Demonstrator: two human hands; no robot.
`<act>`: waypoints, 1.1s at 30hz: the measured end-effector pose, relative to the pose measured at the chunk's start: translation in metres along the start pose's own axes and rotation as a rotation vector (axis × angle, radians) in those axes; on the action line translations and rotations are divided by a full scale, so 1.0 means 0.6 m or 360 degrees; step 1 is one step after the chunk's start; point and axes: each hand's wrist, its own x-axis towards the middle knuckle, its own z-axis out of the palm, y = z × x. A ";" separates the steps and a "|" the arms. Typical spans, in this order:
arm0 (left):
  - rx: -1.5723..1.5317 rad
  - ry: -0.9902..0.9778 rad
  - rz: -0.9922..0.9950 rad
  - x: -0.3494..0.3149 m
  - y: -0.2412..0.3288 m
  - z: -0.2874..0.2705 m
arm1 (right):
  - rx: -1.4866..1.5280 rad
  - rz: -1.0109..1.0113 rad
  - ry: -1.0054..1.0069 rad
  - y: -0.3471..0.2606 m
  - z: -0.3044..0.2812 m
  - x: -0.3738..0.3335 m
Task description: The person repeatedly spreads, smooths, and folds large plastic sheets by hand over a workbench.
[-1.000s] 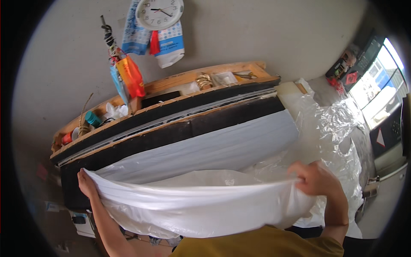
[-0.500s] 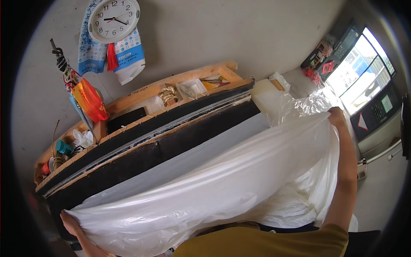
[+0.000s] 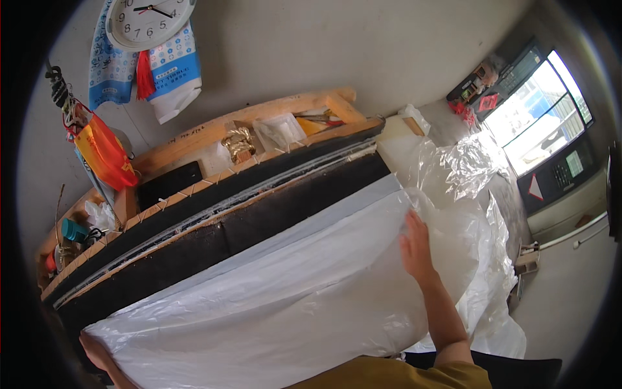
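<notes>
A large translucent plastic sheet (image 3: pixel 278 324) lies spread in front of me, with shallow folds along its length. Under its far edge shows a grey-white panel or layer (image 3: pixel 350 207), next to a black padded strip (image 3: pixel 240 230). At the lower left, my left hand (image 3: pixel 96 350) is closed on the corner of the sheet; its fingertips are partly hidden. My right hand (image 3: pixel 416 249) rests with extended fingers on the sheet near its right end, holding nothing.
Beyond the black strip runs a wooden tray (image 3: pixel 152 152) holding gold-coloured cord (image 3: pixel 237 139), a clear box (image 3: pixel 280 131) and a teal object (image 3: pixel 74 230). An orange pouch (image 3: pixel 107 155) hangs at left, below a wall clock (image 3: pixel 149 23). Crumpled clear film (image 3: pixel 476 165) lies at right.
My right hand has let go of the sheet's raised right edge and come left and down onto it. The sheet now lies flatter. My left hand stays at its corner.
</notes>
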 end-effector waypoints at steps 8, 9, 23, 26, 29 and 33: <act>-0.0132 -0.0084 -0.0121 -0.005 -0.004 -0.026 | -0.0096 -0.0217 0.0172 -0.091 0.013 0.099; -0.0124 -0.0089 -0.0125 -0.004 -0.018 -0.020 | -0.0095 -0.0221 0.0162 -0.102 0.013 0.091; -0.1611 0.0708 -0.0703 -0.102 -0.115 -0.108 | 0.0278 -0.0294 -0.0131 -0.143 0.064 0.210; -0.1804 0.0770 -0.0616 -0.110 -0.058 -0.104 | 0.1363 0.0318 0.0640 -0.159 0.038 0.228; -0.0985 0.0749 -0.0458 -0.068 0.086 -0.077 | 0.0833 0.0093 0.0696 -0.123 0.041 0.265; -0.0530 0.0200 -0.0485 -0.010 0.242 -0.044 | 0.0802 0.0251 0.0309 0.053 0.181 0.391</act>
